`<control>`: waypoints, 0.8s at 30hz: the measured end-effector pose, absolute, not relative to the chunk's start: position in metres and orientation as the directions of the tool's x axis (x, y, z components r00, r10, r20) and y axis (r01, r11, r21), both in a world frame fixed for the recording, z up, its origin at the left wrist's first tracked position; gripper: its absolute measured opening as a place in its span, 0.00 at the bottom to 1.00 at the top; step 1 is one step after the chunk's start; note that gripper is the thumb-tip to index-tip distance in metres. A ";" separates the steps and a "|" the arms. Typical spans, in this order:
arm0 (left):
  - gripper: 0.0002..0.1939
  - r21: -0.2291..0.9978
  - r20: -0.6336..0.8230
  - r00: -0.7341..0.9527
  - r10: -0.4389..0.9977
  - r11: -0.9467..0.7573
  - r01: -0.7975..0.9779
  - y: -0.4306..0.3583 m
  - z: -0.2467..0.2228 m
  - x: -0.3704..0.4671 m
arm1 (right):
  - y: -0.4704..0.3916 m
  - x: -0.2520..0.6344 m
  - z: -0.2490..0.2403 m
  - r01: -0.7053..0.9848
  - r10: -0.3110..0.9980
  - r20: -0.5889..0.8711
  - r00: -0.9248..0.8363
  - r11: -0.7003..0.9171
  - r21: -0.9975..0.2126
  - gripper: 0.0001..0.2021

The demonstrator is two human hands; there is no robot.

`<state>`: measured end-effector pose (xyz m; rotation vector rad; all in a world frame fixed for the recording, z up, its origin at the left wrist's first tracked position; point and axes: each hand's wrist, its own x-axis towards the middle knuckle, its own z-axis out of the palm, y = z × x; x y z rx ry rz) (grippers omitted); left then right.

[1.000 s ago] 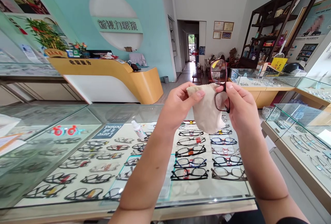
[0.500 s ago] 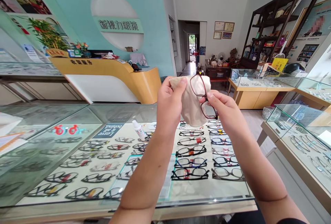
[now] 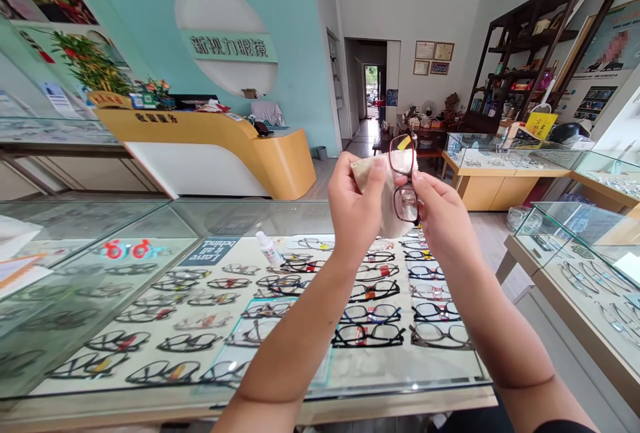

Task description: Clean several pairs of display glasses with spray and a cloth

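Over the glass display case, my left hand (image 3: 357,196) is closed on a cream-coloured cleaning cloth (image 3: 389,210), its thumb pressed on the cloth's upper part. My right hand (image 3: 443,210) pinches a pair of dark-red-framed eyeglasses (image 3: 406,203) near the bridge. The eyeglasses stand on end, one lens above the other, in front of the cloth's right side. A yellow mark shows through the upper lens. I cannot tell whether cloth and lens touch.
Below my arms, a glass display case (image 3: 240,390) holds rows of eyeglasses. A white spray bottle (image 3: 269,250) stands behind my left forearm. Another glass case (image 3: 575,253) is at the right. A yellow-and-white counter (image 3: 200,160) stands beyond, with a dark shelf unit (image 3: 525,53) at the far right.
My left hand and the cloth have moved right, closer to my right hand. The eyeglasses have turned more upright and shifted slightly right; the upper lens now reaches past the cloth's top edge.
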<state>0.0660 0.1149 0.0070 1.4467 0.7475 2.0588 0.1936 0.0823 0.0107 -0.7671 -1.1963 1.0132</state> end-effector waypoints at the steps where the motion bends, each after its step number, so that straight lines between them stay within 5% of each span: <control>1: 0.33 0.688 0.667 -0.311 0.677 -0.720 -0.092 0.115 0.006 0.067 | 0.082 0.192 0.011 -0.227 0.932 0.358 0.049 0.360 -0.905 0.16; 6: 0.36 0.700 0.629 -0.334 0.702 -0.698 -0.151 0.123 0.006 0.061 | 0.078 0.186 0.011 -0.217 0.930 0.363 0.060 0.367 -0.905 0.18; 18: 0.35 0.654 0.692 -0.425 0.584 -0.756 0.025 0.123 0.009 0.056 | 0.074 0.181 0.009 -0.092 0.932 0.361 -0.020 0.358 -0.929 0.18; 24: 0.30 0.625 0.731 -0.301 0.612 -0.778 -0.063 0.115 0.011 0.064 | 0.078 0.181 0.007 -0.020 0.913 0.407 -0.006 0.407 -0.913 0.18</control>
